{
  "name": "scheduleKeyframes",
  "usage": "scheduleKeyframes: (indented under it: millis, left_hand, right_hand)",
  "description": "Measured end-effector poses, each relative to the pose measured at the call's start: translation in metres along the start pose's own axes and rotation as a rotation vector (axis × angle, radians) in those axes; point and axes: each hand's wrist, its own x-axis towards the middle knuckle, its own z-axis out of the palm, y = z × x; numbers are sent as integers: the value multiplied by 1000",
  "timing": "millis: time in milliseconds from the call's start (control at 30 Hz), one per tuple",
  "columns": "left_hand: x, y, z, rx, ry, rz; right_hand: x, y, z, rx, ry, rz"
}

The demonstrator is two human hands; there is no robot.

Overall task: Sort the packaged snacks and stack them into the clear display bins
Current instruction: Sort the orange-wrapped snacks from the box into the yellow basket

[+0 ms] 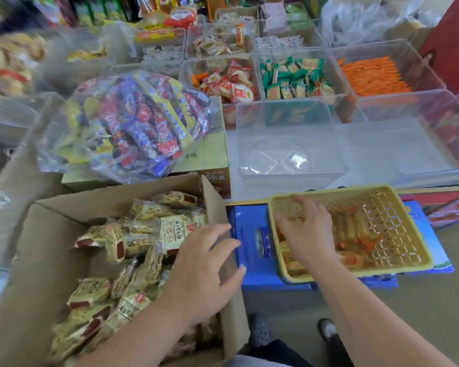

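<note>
**Both hands spread, one over the box, one in the basket**

The left hand (204, 266) hovers palm down over the right edge of a cardboard box (45, 234). Its fingers are wide and straight and hold nothing. The box is open and filled with loose beige snack packs (143, 234) with dark red ends, lying at all angles.

The right hand (308, 234) is inside a yellow basket (329, 193), palm down, with its fingers spread over the left end. It grips nothing that shows, though the view is blurred there. Orange and tan packs (355, 234) lie along the basket floor beside and under the hand. The basket rests on a blue box (249, 234) just to the right of the cardboard box.

Beyond the basket, on a white surface (231, 154), stands an empty clear bin (289, 141), and a second clear bin (408, 144) stands just to its right. Behind them is a row of filled bins: red-and-white packs (228, 80), green packs (294, 78) and orange sticks (374, 75). More bins and bags lie further back, too blurred to tell apart.

To the left of the empty bin, a clear bag (133, 123) of mixed blue, red and yellow snacks rests on a closed carton (210, 154). Two shoes (260, 332) show on the floor below the blue box.
</note>
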Motion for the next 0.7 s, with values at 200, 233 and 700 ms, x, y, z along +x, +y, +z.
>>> scheduleKeyframes:
  millis: [200,233,700]
  left_hand:
    - [-73,-95,-51,45,163,-425]
    - [-85,-114,-56,44,146,-507]
    - [-57,-294,-76,306,-327,-540]
  right_hand:
    - [-72,-84,61,147,-212,-223]
    - [-82,-94,70,159,-224,-242]
    - [-134,-110,170,-243,-497,-63]
